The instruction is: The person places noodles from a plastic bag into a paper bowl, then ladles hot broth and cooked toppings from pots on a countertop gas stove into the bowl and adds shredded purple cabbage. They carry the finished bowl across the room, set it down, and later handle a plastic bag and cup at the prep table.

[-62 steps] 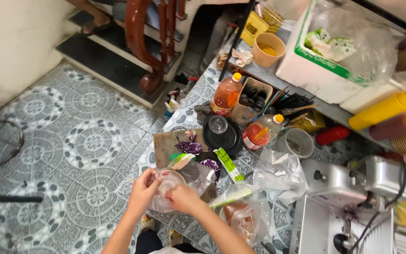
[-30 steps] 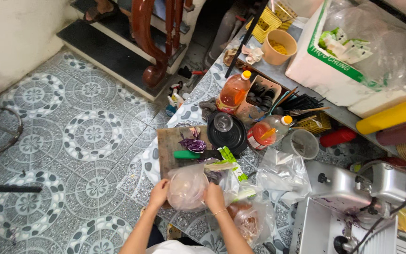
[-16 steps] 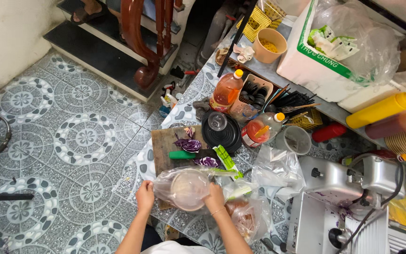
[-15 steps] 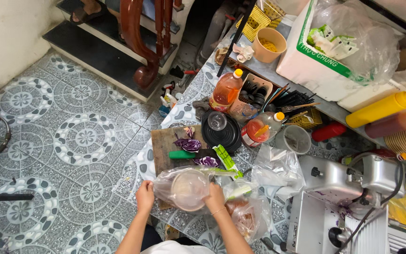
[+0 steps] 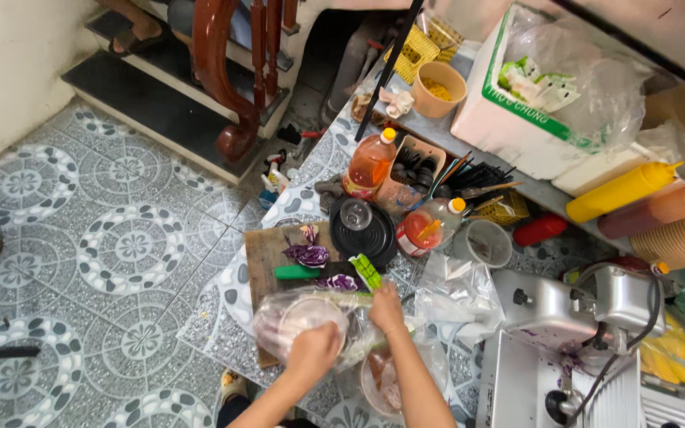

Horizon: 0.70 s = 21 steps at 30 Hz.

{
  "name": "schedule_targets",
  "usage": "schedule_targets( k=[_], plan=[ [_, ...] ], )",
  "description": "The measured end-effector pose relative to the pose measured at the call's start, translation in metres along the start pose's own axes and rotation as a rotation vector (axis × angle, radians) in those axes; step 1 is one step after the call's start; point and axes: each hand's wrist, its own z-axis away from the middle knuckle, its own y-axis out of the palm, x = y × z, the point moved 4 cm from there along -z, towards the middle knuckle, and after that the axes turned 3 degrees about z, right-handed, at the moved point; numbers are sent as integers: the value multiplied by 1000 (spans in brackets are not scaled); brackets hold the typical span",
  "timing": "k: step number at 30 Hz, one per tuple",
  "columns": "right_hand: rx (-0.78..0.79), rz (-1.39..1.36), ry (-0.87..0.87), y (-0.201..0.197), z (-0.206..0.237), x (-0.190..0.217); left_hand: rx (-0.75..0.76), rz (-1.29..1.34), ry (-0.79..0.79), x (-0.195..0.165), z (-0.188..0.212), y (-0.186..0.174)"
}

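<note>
A clear plastic bag point(image 5: 283, 317) with a round pale container inside lies across the near end of a wooden cutting board point(image 5: 265, 246). My left hand point(image 5: 315, 350) grips the bag's near side. At the bag's far right corner, my right hand point(image 5: 387, 306) pinches the plastic, just below a green-and-white packet point(image 5: 366, 272). Purple cabbage pieces point(image 5: 308, 254) and a green-handled knife point(image 5: 296, 272) rest on the board beyond the bag.
Behind the board stand a black pan with a glass lid point(image 5: 362, 231), an orange-liquid bottle point(image 5: 369, 165) and a red-sauce bottle point(image 5: 422, 228). A metal slicing machine point(image 5: 564, 341) fills the right. Another filled bag point(image 5: 394, 380) lies under my right arm. Tiled floor point(image 5: 105, 238) lies to the left.
My hands held the bag at its two sides; now the left hand is on its near side and the right hand has shifted to the far right corner.
</note>
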Motion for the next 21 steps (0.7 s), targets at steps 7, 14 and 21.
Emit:
schedule_targets(
  k=[7,14,21],
  plan=[
    [410,-152,138,2,-1,-11,10,840,-346,47,-19,-43],
    [-48,-371,-396,-27,2,63,4,1048,-173,31,-19,-34],
    [-8,-499,-500,-2,0,117,-116,976,-189,42,-2,-44]
  ],
)
